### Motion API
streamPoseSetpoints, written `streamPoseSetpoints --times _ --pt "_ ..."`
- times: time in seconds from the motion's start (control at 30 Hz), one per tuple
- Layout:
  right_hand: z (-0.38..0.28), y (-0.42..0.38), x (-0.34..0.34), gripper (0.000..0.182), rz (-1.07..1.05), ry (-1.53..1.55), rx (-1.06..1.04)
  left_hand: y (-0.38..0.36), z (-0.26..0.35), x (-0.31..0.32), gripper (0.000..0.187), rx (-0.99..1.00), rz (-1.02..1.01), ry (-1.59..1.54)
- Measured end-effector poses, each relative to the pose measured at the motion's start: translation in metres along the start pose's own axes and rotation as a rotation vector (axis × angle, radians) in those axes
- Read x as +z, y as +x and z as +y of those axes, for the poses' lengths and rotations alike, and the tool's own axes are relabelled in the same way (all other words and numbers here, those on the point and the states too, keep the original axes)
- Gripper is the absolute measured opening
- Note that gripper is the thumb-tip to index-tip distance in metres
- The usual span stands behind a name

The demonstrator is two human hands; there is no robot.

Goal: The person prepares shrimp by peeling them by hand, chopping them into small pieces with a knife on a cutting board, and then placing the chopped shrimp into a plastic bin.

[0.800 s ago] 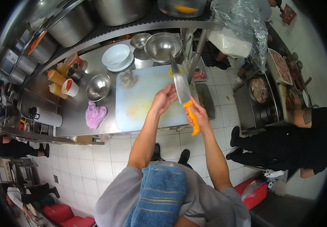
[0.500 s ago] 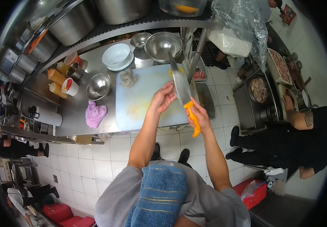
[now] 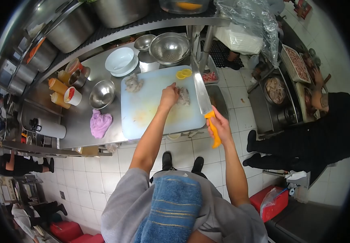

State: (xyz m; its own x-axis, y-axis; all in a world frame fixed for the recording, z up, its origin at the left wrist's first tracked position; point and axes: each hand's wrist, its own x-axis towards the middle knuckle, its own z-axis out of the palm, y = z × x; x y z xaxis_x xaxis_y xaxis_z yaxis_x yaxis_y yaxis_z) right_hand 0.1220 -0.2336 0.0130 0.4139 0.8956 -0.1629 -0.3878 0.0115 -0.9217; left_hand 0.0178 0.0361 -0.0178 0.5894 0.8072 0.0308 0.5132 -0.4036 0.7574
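My right hand grips the orange handle of a large kitchen knife, its broad blade pointing up and away along the right edge of the white cutting board. On the board, my left hand reaches out with a finger extended, right beside a small pile of greyish, translucent chopped food. A second greyish clump lies at the board's far left corner. Two lemon slices rest near the far right corner.
Left of the board are a steel bowl, a purple cloth and sauce bottles. White bowls and a colander stand behind it. A shelf with pots overhangs the table. A co-worker stands at the right.
My left hand has moved away from the blade and down to the board, beside the greyish pile. The knife has shifted right, uncovering that pile and the lemon slices.
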Motion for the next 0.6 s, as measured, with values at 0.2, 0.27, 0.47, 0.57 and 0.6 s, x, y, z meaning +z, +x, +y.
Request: streamPoseSetpoints --times 0.2,0.27,0.47,0.57,0.6 --pt "0.001 -0.023 -0.004 0.059 0.071 -0.205 0.038 -0.007 -0.019 0.008 0.039 0.044 0.160 -0.015" --pt "0.003 -0.026 -0.002 0.062 0.113 -0.342 0.101 -0.011 -0.015 0.003 0.037 -0.017 0.065 -0.048" --pt "0.040 -0.032 0.017 0.066 0.167 -0.997 -0.156 -0.014 -0.015 0.021 0.036 0.024 0.132 -0.011" --pt "0.048 -0.032 0.034 0.065 0.134 -1.008 -0.140 -0.014 -0.015 0.032 0.038 0.053 0.156 -0.032" --pt "0.048 -0.032 0.038 0.065 0.136 -1.004 -0.127 -0.016 -0.010 0.030 0.039 0.026 0.129 -0.051"
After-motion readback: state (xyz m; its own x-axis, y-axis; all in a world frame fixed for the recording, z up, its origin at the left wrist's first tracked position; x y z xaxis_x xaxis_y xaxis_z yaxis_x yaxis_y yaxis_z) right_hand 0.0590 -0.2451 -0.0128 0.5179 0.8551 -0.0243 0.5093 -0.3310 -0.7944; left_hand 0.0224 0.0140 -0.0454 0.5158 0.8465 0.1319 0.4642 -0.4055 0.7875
